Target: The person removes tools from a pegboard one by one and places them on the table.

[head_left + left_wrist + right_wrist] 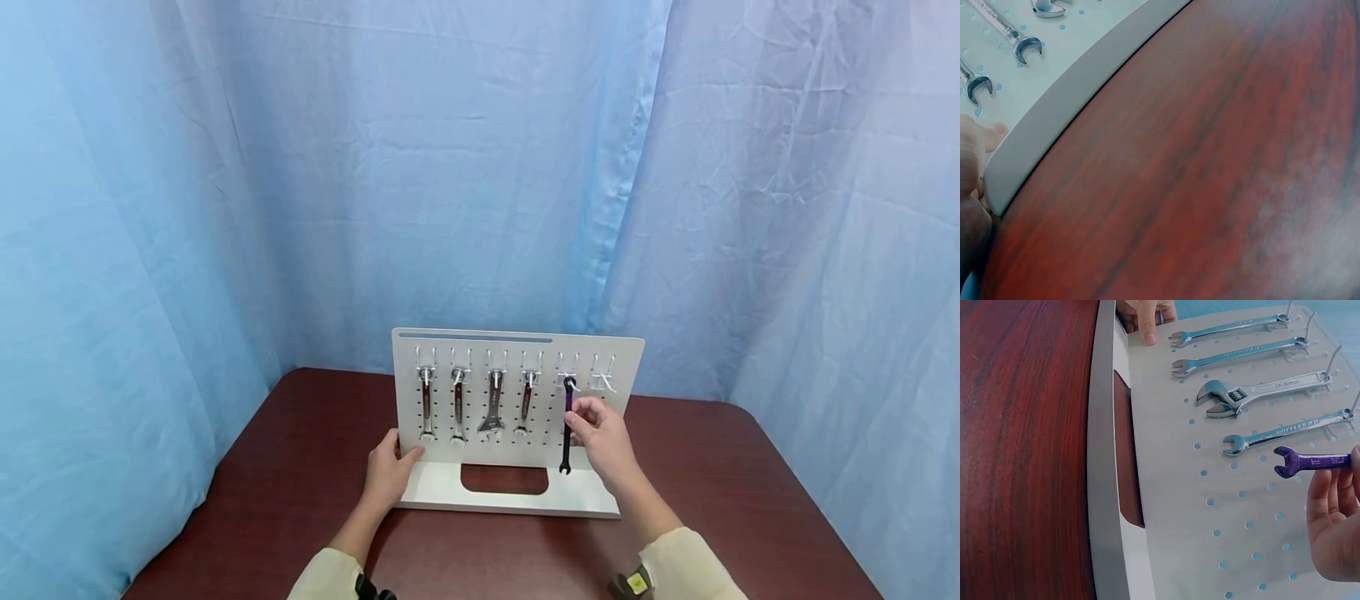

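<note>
A white pegboard stand [517, 454] stands upright on the table. My left hand [388, 471] grips its lower left edge, thumb on the front and fingers behind. My right hand [602, 437] pinches a dark purple combination wrench [1319, 462] by its shaft. The wrench hangs head-up in front of the board, its ring end overlapping the fifth hook from the left in the head view, its open jaw pointing down. To its left hang silver combination wrenches [458, 408] and a silver adjustable wrench [1241, 394], one per hook.
The rightmost hook [602, 382] holds nothing. An oblong cutout [504, 479] opens in the stand's base. Dark red wood-grain table [315, 467] surrounds the stand, and pale blue curtains [450, 167] hang behind and at both sides.
</note>
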### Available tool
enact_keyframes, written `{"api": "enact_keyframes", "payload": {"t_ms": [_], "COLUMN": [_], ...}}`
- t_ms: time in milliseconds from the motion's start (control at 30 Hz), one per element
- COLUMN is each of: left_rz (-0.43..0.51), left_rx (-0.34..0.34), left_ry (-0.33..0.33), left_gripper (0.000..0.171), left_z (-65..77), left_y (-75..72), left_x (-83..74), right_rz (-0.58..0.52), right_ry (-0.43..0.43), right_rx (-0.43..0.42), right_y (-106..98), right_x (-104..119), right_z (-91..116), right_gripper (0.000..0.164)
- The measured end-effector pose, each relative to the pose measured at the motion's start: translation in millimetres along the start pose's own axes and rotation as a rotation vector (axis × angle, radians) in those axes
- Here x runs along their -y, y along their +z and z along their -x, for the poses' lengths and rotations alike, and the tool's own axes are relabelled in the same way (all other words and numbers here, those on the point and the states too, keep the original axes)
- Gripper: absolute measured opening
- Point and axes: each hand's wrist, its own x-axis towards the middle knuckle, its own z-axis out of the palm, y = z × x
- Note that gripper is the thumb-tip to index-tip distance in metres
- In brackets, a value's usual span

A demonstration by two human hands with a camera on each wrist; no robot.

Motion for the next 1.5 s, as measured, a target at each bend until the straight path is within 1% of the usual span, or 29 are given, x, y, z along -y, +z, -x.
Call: {"api": "enact_keyframes", "payload": {"t_ms": [167, 400, 533, 733, 900, 1033, 1300, 1500], "left_rz": [-0.003, -0.005, -0.014, -0.017, -0.015, -0.012, -0.015, -0.01], "left_rx": [0.001, -0.004, -0.004, -0.003, 0.0, -0.003, 0.002, -0.002], "left_ry": [0.003, 0.006, 0.009, 0.011, 0.012, 0.004, 0.002, 0.004], "left_gripper": [0.023, 0.024, 0.024, 0.023, 0.023, 0.023, 0.024, 0.024], "left_z": [0.6, 0.4, 0.4, 0.9, 1.5, 1.5, 1.6, 1.6], "left_y": [-0.5, -0.8, -0.7, -0.6, -0.8, -0.9, -0.7, -0.5], "left_x": [-0.7, -1.4, -1.7, -1.6, -1.9, -1.8, -2.0, -1.7], "right_rz": [0.023, -0.007, -0.016, -0.036, -0.051, -0.067, -0.092, -0.071], "right_ry": [0.003, -0.001, 0.019, 0.076, 0.089, 0.082, 0.057, 0.038], "right_rx": [0.002, -0.001, -0.008, 0.004, 0.024, 0.04, 0.043, 0.029], "right_y": [-1, -3, -5, -10, -13, -14, -17, -21], "right_x": [-2, -1, 2, 11, 22, 27, 30, 35], "right_z": [4, 8, 13, 23, 29, 32, 38, 43], "right_gripper": [0.007, 0.007, 0.007, 0.012, 0.017, 0.017, 0.015, 0.015]}}
